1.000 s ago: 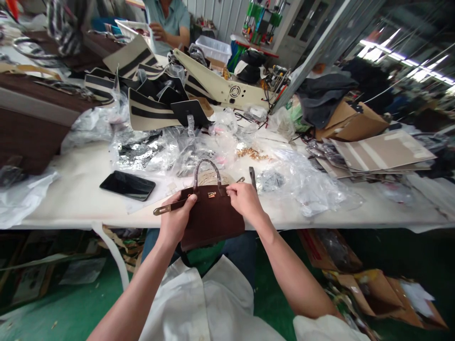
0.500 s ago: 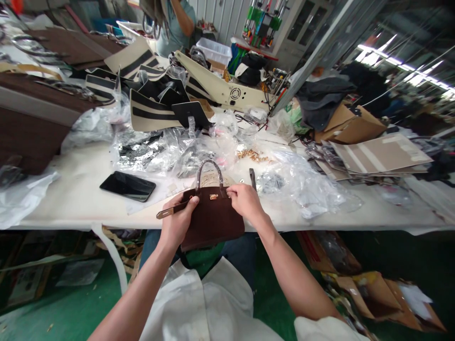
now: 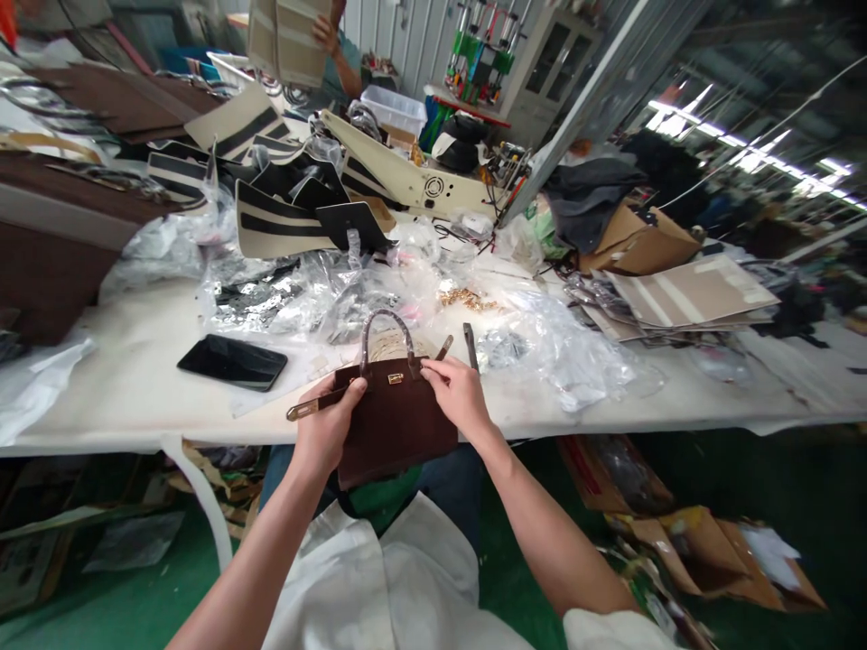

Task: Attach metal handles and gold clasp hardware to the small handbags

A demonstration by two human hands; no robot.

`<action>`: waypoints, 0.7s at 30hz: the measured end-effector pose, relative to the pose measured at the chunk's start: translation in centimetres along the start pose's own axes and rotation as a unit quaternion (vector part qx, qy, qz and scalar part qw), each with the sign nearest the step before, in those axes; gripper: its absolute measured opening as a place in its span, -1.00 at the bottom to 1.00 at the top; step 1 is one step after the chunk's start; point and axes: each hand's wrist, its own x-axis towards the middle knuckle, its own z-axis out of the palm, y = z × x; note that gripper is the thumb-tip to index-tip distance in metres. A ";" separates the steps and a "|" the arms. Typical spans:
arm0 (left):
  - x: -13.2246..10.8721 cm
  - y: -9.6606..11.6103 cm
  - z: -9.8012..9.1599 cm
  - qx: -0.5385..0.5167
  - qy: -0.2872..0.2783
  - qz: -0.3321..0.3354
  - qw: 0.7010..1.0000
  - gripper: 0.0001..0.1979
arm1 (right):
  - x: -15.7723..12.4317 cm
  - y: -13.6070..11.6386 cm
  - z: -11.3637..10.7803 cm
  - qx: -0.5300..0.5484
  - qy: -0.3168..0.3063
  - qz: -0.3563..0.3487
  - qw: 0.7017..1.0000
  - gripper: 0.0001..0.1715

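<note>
A dark brown handbag (image 3: 399, 424) stands at the table's front edge, its arched handle (image 3: 387, 313) upright and a small gold clasp (image 3: 396, 379) on its face. My left hand (image 3: 326, 420) is closed on the bag's left side, thumb in front. A strap with a metal end (image 3: 304, 411) sticks out to the left from that hand. My right hand (image 3: 457, 393) pinches at the bag's upper right, beside the handle base. Another metal-tipped strap end (image 3: 445, 347) rises just above those fingers; whether they grip it is hidden.
A black phone (image 3: 232, 362) lies to the left. Clear plastic bags (image 3: 569, 348) and gold hardware (image 3: 467, 300) cover the middle. Striped panels (image 3: 277, 221) are piled behind, grey-brown boards (image 3: 694, 291) to the right. Across the table a person's hand (image 3: 326, 34) holds up panels.
The metal-tipped strap end now shows above my right hand. My view has shifted slightly. The person across the table has brought up light panels. My left hand keeps its hold.
</note>
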 end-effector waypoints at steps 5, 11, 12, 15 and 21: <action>-0.2 -0.7 -0.8 -0.064 -0.036 -0.040 0.997 -0.48 | -1.5 2.3 0.4 0.146 0.159 0.202 0.955 0.55; 0.0 0.1 -0.8 -0.062 -0.066 -0.066 0.994 -0.47 | -1.2 1.0 -1.1 0.321 0.002 0.147 0.935 -0.29; 0.0 0.2 -0.9 -0.061 -0.066 -0.072 0.993 -0.46 | -1.1 0.6 -1.5 0.355 -0.012 0.145 0.924 -0.32; 0.2 0.3 -1.2 -0.061 -0.066 -0.087 0.992 -0.40 | -1.1 -0.2 -2.2 0.399 -0.034 0.152 0.904 -0.30; 0.2 -0.3 -1.7 -0.069 -0.061 -0.093 0.991 -0.42 | -1.4 0.1 -2.4 0.379 -0.111 0.152 0.906 -0.42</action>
